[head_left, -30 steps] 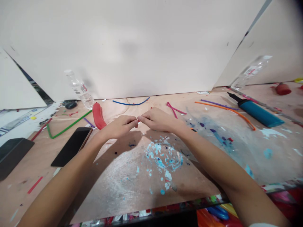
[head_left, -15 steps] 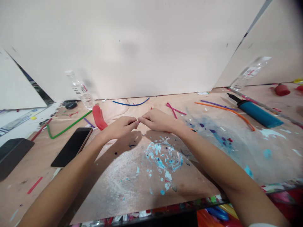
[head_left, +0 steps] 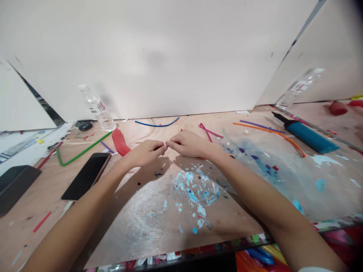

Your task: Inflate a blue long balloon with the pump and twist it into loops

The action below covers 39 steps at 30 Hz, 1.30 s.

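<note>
My left hand (head_left: 149, 152) and my right hand (head_left: 185, 143) meet over the middle of the table, fingertips almost touching. Both have their fingers curled in a pinch. A tiny red bit shows between the fingertips; the rest of what they grip is hidden. Beside my left wrist lies a puffed red balloon (head_left: 120, 142). Behind my hands is a curved blue balloon strip (head_left: 157, 125), and a crossed pink one (head_left: 210, 133) lies behind my right wrist. Further right are an orange strip (head_left: 286, 139) and a purple strip (head_left: 255, 124).
A phone (head_left: 86, 176), a dark box (head_left: 17, 185) and a bent green balloon (head_left: 85, 150) lie at the left. Clear bottles stand at left (head_left: 99, 109) and right (head_left: 300, 87). A blue hand pump (head_left: 312, 136) lies right. White panels (head_left: 159, 56) rise behind the table.
The red balloon near my left wrist has shifted slightly to the right. My left hand has moved a touch right; my right hand has hardly moved.
</note>
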Each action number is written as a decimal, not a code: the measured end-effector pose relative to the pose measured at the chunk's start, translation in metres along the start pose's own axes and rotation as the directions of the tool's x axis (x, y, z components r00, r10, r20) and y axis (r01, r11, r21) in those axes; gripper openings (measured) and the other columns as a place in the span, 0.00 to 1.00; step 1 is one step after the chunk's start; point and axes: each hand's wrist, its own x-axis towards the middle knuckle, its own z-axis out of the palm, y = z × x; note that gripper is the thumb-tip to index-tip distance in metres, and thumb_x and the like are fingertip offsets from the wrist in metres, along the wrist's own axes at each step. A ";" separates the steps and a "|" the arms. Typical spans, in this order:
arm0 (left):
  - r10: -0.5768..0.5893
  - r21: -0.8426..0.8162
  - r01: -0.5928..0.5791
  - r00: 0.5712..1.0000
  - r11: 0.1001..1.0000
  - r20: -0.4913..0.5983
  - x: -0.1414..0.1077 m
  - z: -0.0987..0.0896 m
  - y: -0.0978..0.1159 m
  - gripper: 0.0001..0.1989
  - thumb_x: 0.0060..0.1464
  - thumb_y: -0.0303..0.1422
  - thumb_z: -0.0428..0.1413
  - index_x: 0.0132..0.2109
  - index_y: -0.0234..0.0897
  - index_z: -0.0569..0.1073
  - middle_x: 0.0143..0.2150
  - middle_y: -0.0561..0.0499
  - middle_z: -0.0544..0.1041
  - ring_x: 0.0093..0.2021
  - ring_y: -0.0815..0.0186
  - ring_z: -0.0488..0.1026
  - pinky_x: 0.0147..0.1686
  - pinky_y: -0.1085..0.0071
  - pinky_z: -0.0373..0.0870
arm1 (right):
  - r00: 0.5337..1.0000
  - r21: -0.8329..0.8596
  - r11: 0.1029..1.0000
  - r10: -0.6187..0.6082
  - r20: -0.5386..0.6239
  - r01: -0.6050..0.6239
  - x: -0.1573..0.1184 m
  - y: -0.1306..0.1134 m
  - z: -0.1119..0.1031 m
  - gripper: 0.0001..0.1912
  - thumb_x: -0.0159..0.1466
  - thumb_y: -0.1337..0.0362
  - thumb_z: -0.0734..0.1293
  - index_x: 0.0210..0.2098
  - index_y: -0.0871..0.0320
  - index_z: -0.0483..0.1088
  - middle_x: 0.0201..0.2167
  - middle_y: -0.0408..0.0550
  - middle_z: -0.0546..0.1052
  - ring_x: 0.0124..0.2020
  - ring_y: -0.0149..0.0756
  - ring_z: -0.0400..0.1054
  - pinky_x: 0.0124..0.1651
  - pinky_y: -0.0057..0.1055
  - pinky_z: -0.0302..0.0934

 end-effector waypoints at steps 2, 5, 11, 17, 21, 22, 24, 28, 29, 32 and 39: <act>-0.004 -0.003 0.004 1.000 1.000 0.003 0.000 0.001 -0.001 0.20 0.62 0.43 0.41 0.31 0.35 0.67 0.26 0.53 0.66 0.28 0.67 0.62 0.29 0.69 0.53 | 1.000 -0.012 1.000 0.002 -0.010 -0.002 0.000 0.001 0.000 0.24 0.68 0.55 0.54 0.20 0.60 0.62 0.17 0.43 0.65 0.21 0.27 0.53 0.29 0.30 0.41; -0.007 0.022 0.007 1.000 1.000 -0.015 0.001 0.002 -0.007 0.20 0.62 0.45 0.42 0.30 0.35 0.66 0.25 0.53 0.66 0.28 0.67 0.63 0.28 0.69 0.53 | 0.999 -0.030 1.000 -0.007 -0.052 0.005 0.000 0.002 -0.001 0.22 0.67 0.56 0.56 0.19 0.59 0.58 0.15 0.41 0.60 0.20 0.27 0.51 0.28 0.30 0.40; -0.044 0.114 0.054 0.995 0.992 -0.095 0.002 0.001 -0.021 0.21 0.61 0.46 0.43 0.28 0.36 0.67 0.25 0.52 0.68 0.27 0.66 0.64 0.28 0.69 0.52 | 0.989 0.016 0.999 0.045 -0.141 -0.044 -0.002 0.010 -0.004 0.21 0.66 0.56 0.57 0.19 0.59 0.55 0.16 0.40 0.60 0.21 0.26 0.50 0.28 0.31 0.38; -0.055 0.144 0.068 0.994 0.987 -0.093 0.001 0.002 -0.021 0.19 0.60 0.45 0.44 0.28 0.37 0.66 0.24 0.52 0.69 0.26 0.66 0.64 0.27 0.69 0.51 | 0.987 0.011 0.999 0.044 -0.153 -0.043 -0.001 0.016 -0.001 0.21 0.65 0.57 0.58 0.19 0.59 0.56 0.16 0.40 0.59 0.20 0.26 0.52 0.27 0.31 0.39; -0.042 0.157 0.057 0.994 0.986 -0.098 0.003 0.005 -0.023 0.20 0.60 0.45 0.44 0.28 0.37 0.66 0.24 0.51 0.69 0.26 0.66 0.65 0.27 0.69 0.52 | 0.986 0.015 0.999 0.034 -0.165 -0.032 0.000 0.016 0.000 0.21 0.65 0.57 0.59 0.19 0.59 0.56 0.15 0.40 0.59 0.20 0.26 0.51 0.27 0.30 0.39; -0.036 0.157 0.051 0.995 0.986 -0.097 0.003 0.006 -0.023 0.20 0.60 0.46 0.44 0.28 0.37 0.66 0.24 0.51 0.69 0.26 0.66 0.65 0.27 0.69 0.52 | 0.986 0.016 0.999 0.033 -0.165 -0.031 -0.001 0.016 0.000 0.21 0.65 0.57 0.59 0.18 0.59 0.56 0.15 0.39 0.59 0.20 0.26 0.51 0.27 0.30 0.39; -0.032 0.160 0.046 0.995 0.986 -0.090 0.004 0.006 -0.023 0.20 0.60 0.46 0.44 0.27 0.37 0.66 0.24 0.52 0.69 0.26 0.66 0.64 0.27 0.69 0.52 | 0.986 0.018 0.999 0.035 -0.165 -0.032 -0.001 0.016 0.000 0.21 0.65 0.57 0.59 0.18 0.59 0.55 0.15 0.39 0.58 0.20 0.25 0.51 0.27 0.30 0.39; -0.037 0.175 0.052 0.996 0.983 -0.087 0.004 0.006 -0.022 0.20 0.60 0.45 0.44 0.27 0.37 0.66 0.24 0.52 0.68 0.26 0.66 0.64 0.27 0.69 0.51 | 0.986 0.020 0.999 0.041 -0.160 -0.038 -0.002 0.017 0.000 0.21 0.65 0.56 0.59 0.19 0.59 0.55 0.15 0.39 0.57 0.20 0.25 0.50 0.27 0.31 0.39; -0.037 0.179 0.052 0.995 0.983 -0.088 0.003 0.006 -0.021 0.19 0.60 0.45 0.44 0.28 0.37 0.66 0.24 0.52 0.69 0.26 0.66 0.64 0.27 0.69 0.51 | 0.987 0.019 0.999 0.042 -0.156 -0.040 -0.002 0.017 0.000 0.21 0.65 0.56 0.59 0.19 0.59 0.55 0.15 0.39 0.57 0.20 0.25 0.50 0.27 0.31 0.38; -0.042 0.187 0.057 0.996 0.981 -0.084 0.003 0.006 -0.022 0.19 0.60 0.44 0.44 0.28 0.37 0.67 0.24 0.52 0.69 0.25 0.66 0.63 0.26 0.69 0.51 | 0.988 0.015 0.999 0.053 -0.147 -0.051 -0.002 0.016 0.000 0.21 0.65 0.56 0.59 0.19 0.59 0.55 0.15 0.39 0.57 0.20 0.25 0.50 0.27 0.31 0.38; -0.046 0.171 0.059 0.996 0.984 -0.076 0.003 0.005 -0.022 0.20 0.60 0.45 0.43 0.30 0.36 0.69 0.26 0.50 0.70 0.26 0.66 0.64 0.26 0.69 0.51 | 0.990 0.024 0.998 0.055 -0.131 -0.052 -0.002 0.016 -0.001 0.22 0.65 0.55 0.58 0.19 0.59 0.55 0.16 0.39 0.57 0.20 0.26 0.50 0.27 0.31 0.38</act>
